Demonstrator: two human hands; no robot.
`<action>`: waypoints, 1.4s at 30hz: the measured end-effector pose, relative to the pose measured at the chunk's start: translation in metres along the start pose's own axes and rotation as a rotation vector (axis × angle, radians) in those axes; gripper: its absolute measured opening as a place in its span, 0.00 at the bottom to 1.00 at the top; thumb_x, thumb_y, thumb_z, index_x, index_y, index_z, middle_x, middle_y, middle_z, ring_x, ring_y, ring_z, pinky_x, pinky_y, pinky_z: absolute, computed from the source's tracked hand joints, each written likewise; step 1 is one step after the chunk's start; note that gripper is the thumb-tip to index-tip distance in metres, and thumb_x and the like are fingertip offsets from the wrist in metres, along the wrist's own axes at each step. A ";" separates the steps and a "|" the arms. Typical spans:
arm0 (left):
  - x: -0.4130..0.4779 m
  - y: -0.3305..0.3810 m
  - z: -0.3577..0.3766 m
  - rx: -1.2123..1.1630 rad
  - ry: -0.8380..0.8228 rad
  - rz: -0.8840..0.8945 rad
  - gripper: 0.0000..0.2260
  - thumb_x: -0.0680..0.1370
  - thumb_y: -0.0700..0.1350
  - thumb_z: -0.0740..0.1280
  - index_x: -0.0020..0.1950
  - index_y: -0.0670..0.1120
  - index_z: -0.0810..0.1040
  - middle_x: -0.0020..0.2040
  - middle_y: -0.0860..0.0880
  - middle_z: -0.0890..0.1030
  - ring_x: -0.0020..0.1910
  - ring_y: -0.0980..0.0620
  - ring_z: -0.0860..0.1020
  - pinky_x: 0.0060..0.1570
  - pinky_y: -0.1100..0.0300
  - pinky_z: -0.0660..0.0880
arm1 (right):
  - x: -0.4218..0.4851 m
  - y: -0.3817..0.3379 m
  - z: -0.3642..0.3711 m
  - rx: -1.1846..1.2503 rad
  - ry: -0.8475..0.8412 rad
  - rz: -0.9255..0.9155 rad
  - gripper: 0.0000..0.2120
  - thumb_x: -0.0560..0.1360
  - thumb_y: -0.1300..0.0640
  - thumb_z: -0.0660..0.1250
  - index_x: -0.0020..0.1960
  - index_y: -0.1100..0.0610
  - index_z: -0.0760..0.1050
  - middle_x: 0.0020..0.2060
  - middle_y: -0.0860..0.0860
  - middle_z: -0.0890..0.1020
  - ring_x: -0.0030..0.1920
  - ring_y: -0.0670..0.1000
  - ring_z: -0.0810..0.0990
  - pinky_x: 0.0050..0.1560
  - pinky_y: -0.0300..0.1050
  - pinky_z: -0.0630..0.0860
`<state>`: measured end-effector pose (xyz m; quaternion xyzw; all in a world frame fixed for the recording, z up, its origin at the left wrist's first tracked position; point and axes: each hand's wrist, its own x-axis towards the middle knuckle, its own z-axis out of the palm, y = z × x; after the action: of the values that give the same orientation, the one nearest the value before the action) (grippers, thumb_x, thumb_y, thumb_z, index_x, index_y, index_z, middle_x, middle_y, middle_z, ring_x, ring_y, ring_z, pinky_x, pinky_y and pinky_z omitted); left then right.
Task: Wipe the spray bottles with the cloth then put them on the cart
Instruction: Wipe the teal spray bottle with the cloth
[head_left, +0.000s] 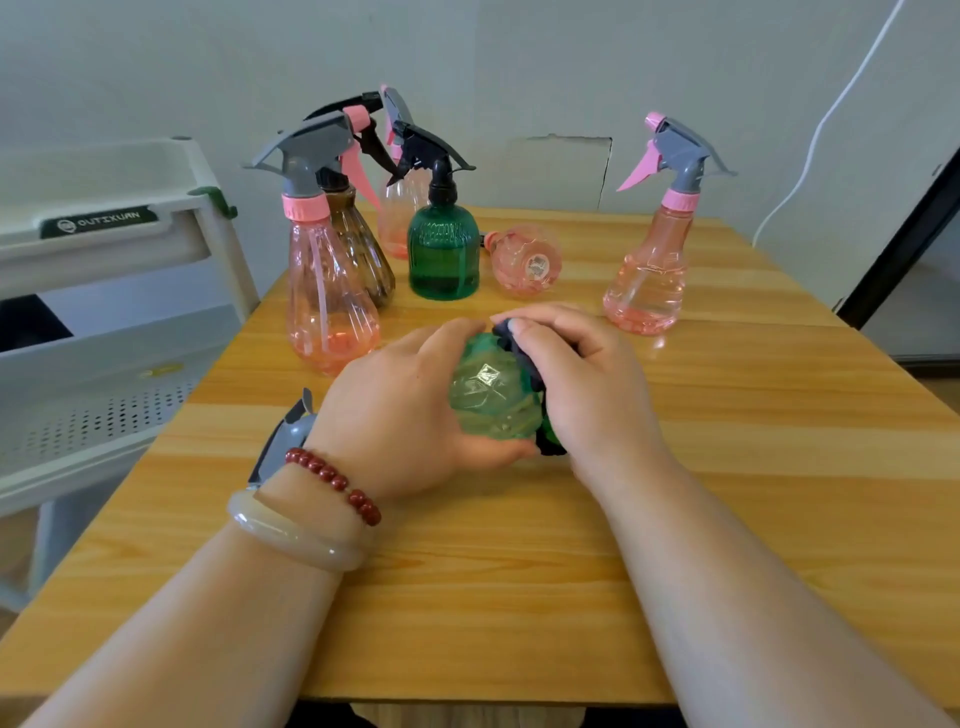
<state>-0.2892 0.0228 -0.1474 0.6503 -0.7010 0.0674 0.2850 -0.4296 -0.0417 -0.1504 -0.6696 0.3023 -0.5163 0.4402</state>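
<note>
My left hand (400, 410) grips a light green spray bottle (493, 395) lying on its side, its base turned toward me; its grey trigger head (285, 441) pokes out behind my left wrist. My right hand (582, 384) holds a dark cloth (519, 348) pressed against the bottle's right side. Most of the cloth is hidden under my fingers. Farther back on the wooden table (727, 467) stand several other spray bottles: a pink one (327, 296), a brown one (363, 249), a dark green one (443, 249) and a pink one (649, 280) at the right.
A small pink bottle (527, 262) lies on its side behind my hands. A white cart (104, 249) with a perforated shelf stands against the table's left edge. A white cable (815, 135) hangs on the wall at the right. The table's front edge is near me.
</note>
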 end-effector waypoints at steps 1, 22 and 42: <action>-0.001 -0.001 0.001 0.001 -0.016 -0.004 0.46 0.60 0.77 0.60 0.69 0.50 0.73 0.55 0.52 0.82 0.49 0.49 0.82 0.43 0.59 0.76 | -0.001 -0.001 -0.001 -0.011 -0.029 -0.039 0.08 0.74 0.59 0.66 0.43 0.51 0.84 0.45 0.47 0.85 0.51 0.46 0.82 0.51 0.40 0.77; -0.005 -0.011 -0.001 -0.076 -0.077 -0.097 0.47 0.57 0.78 0.60 0.70 0.55 0.71 0.53 0.56 0.80 0.49 0.53 0.79 0.47 0.58 0.77 | -0.006 0.001 0.006 -0.128 -0.081 -0.046 0.12 0.78 0.59 0.65 0.45 0.43 0.83 0.44 0.43 0.86 0.50 0.43 0.82 0.55 0.45 0.78; -0.007 -0.006 -0.002 -0.124 0.197 -0.009 0.43 0.62 0.74 0.64 0.67 0.46 0.76 0.55 0.51 0.82 0.49 0.58 0.77 0.51 0.64 0.72 | -0.003 0.003 0.015 0.014 0.068 0.140 0.13 0.82 0.55 0.60 0.47 0.43 0.81 0.44 0.41 0.86 0.49 0.43 0.83 0.53 0.44 0.76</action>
<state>-0.2828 0.0293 -0.1510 0.6249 -0.6693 0.0861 0.3927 -0.4165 -0.0360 -0.1555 -0.6257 0.3595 -0.5089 0.4693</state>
